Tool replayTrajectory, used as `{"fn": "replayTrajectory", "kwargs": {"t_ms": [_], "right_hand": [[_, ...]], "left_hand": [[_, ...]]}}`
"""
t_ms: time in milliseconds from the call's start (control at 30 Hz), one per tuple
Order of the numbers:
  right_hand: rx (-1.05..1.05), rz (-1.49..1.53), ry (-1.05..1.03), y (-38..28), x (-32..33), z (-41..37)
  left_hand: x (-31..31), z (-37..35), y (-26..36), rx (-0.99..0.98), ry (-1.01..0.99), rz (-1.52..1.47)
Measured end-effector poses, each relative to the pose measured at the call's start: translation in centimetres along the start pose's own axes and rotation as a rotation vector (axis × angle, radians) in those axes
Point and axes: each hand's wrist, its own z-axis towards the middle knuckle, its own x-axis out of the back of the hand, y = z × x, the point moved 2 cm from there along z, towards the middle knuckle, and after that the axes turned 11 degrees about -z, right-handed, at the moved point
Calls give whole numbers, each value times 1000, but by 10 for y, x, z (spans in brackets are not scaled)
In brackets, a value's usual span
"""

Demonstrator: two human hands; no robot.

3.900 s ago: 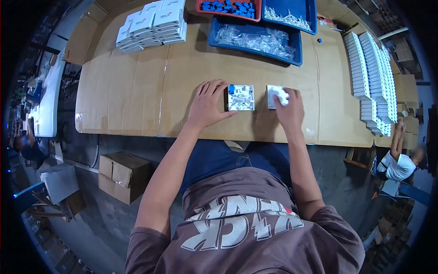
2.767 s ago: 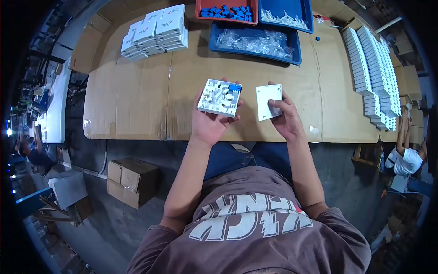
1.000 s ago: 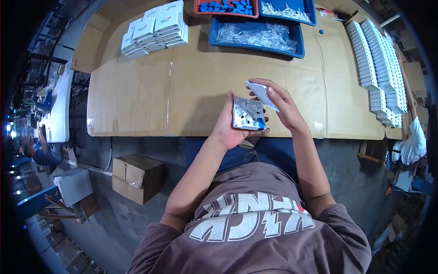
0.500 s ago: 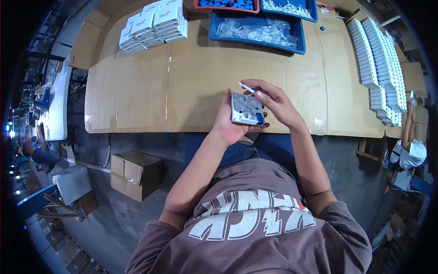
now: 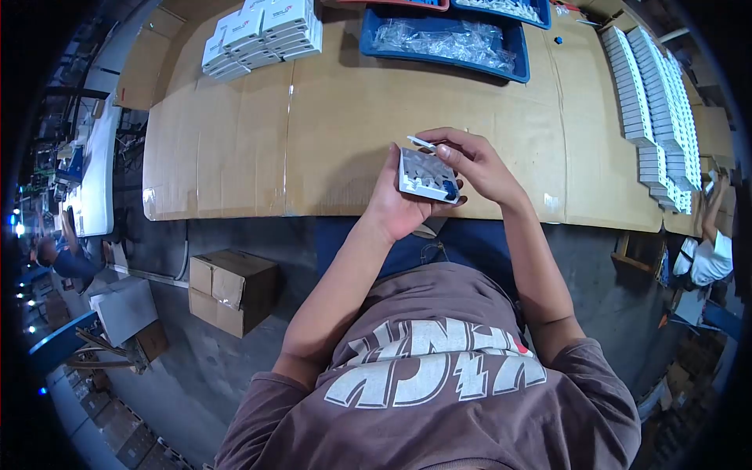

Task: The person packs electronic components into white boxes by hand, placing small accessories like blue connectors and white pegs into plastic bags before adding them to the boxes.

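Observation:
My left hand cradles a small white box above the table's near edge, its fingers wrapped beneath and round the far side. The box is open on top and tilted. Inside lie small white and greyish pieces, with a blue piece in the right corner. Just over the box, my right hand pinches a narrow white piece between thumb and fingers. That piece looks thin and flat, and one end is covered by the fingertips.
A blue tray of clear plastic bags stands at the back of the cardboard-covered table. White boxes are stacked back left, with long stacks at right. A carton sits on the floor. Other people work at both sides.
The box has tipped, so its front wall shows more and its contents less. My right hand stays close over it with the white piece. The view has shifted slightly.

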Motion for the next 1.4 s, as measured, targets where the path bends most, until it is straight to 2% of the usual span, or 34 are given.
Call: {"fn": "replayTrajectory", "kwargs": {"t_ms": [100,267,367,433,533,600,633,833,1133,1167,1300,1400], "right_hand": [[13,-29,-1,0,0,1],[3,-36,-20,-3,0,2],[92,-21,-14,2,-7,5],[49,-53,-60,2,-6,6],[32,-116,-74,-1,-6,7],[13,-150,-104,-2,-5,10],[-81,-196,-117,0,-5,11],[-44,-245,-79,0,-12,10],[-106,-222,-128,-10,-17,8],[-93,-223,-115,-10,-18,8],[-99,-280,-136,-9,-24,9],[-68,-316,-136,-4,-25,13]], "left_hand": [[1,0,-1,-2,-36,-49],[-1,-3,-3,-44,42,-30],[-2,-3,-4,-43,57,-45],[0,-2,-4,-34,71,-61],[6,-1,-1,38,-43,-68],[10,-3,-6,30,64,-92],[9,-3,-6,25,114,-98],[6,-6,-7,-9,193,-110],[15,-7,-2,11,173,-48],[15,-6,-2,4,288,-7],[6,-12,-6,-24,310,47],[13,-9,-2,-14,247,37]]}}
